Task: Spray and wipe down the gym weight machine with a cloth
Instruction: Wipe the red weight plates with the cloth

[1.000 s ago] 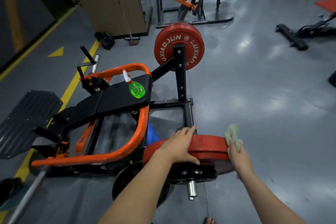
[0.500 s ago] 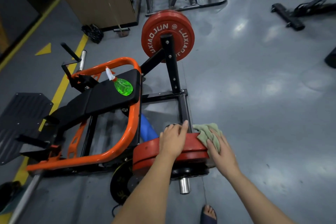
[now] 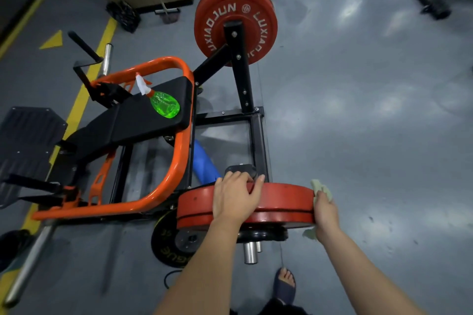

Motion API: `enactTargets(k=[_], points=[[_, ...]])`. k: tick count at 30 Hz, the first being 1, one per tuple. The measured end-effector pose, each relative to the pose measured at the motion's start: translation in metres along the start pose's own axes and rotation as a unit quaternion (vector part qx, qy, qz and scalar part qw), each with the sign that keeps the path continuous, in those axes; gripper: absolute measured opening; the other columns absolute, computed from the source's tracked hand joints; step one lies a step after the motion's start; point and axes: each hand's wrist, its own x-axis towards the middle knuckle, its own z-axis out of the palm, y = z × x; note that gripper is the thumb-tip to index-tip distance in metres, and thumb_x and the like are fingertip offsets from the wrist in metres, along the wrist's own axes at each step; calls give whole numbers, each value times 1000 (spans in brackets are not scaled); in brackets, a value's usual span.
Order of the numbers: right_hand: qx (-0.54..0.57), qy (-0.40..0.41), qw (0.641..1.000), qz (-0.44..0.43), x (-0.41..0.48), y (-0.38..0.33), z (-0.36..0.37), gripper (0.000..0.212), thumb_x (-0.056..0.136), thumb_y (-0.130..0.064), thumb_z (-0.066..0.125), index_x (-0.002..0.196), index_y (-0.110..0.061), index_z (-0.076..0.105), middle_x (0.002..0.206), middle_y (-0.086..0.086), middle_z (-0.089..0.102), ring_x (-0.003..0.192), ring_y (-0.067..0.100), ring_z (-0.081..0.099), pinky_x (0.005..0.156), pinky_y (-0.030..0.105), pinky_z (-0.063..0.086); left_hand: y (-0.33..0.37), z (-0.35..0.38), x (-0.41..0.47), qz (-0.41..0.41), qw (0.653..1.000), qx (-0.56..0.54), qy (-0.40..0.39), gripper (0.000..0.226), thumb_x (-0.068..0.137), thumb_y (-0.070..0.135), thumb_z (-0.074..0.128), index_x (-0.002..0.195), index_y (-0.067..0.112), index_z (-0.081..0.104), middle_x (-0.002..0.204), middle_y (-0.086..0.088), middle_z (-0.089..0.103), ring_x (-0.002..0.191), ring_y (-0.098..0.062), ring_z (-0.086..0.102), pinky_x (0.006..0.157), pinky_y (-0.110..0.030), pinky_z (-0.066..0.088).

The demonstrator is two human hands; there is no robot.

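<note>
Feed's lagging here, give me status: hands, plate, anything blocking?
Left hand flat on near red weight plate. Right hand presses pale green cloth to its rim. Nothing blocking.

Both your arms reach forward and down. Your left hand (image 3: 236, 197) lies flat, palm down, fingers (image 3: 258, 183) spread and draped forward. Your right hand (image 3: 325, 213) is curled, fingers closed on the cloth (image 3: 321, 188).

Spray bottle (image 3: 164, 104) on the seat pad (image 3: 143, 112), left of and beyond the near weight plate (image 3: 281, 202).
</note>
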Motion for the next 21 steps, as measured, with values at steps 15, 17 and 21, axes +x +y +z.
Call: enactTargets(k=[15,17,21], points=[[-319,-63,777,-540,-71,2,39,45,96,-51,50,133,-29,63,147,-2,53,147,19,37,118,36,30,-31,-17,-10,-40,990,-136,11,39,108,40,38,81,20,58,79,4,55,89,-26,56,85,-39,37],[-282,-74,813,-504,-54,-2,29,46,95,-51,50,133,-29,63,143,-4,57,142,19,43,114,37,34,-37,-15,-8,-50,987,-153,12,44,109,40,35,85,17,64,81,5,59,89,-23,57,86,-39,39],[-180,-4,940,-288,-18,-5,16,62,88,-58,40,135,-24,61,141,-2,59,138,22,48,113,40,38,-44,-12,-7,-52,985,-162,14,46,109,40,33,90,17,69,85,2,66,89,-20,57,88,-39,42]])
